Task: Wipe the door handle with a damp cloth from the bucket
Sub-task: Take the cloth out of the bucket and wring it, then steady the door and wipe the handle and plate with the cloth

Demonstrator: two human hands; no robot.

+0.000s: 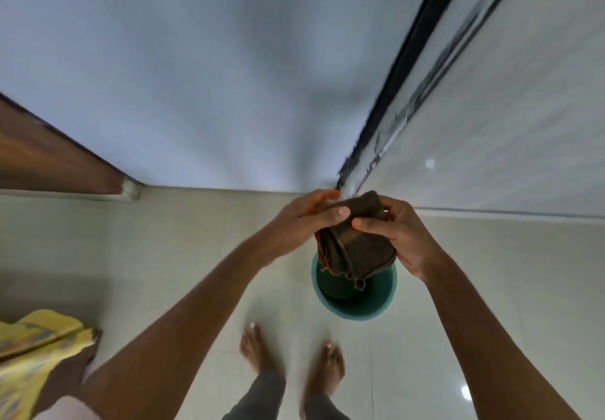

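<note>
cloth (pixel 355 246): dark brown, bunched, hanging in folds above the bucket
bucket (pixel 383 301): teal, round, upright on the floor

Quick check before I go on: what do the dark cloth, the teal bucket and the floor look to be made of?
Dark brown cloth: soft woven fabric, matte, folding and drooping in layers between both hands. Round teal bucket: probably plastic, with a smooth, even-coloured rim. Pale floor: likely glazed tile, given its glossy light spots and thin joint lines.
</note>
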